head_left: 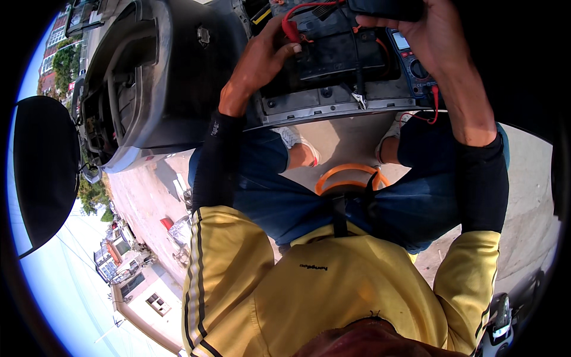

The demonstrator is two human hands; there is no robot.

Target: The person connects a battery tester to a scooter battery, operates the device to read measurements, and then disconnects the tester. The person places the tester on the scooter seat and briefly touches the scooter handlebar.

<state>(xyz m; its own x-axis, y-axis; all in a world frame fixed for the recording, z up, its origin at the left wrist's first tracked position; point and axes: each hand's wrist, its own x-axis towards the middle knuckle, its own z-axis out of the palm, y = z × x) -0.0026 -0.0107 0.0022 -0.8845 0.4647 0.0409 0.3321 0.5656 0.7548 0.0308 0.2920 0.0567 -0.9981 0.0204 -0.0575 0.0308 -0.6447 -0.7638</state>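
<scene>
A: Pinching red battery lead (292,28) with left hand (260,62), fingers closed on its boot, atop black battery (333,50) in scooter tray (333,107).

B: Gripping dark flat cover (386,8) in right hand (437,38), curled shut. Keeping clear of multimeter (413,59); tight walls, open room toward knees.
</scene>
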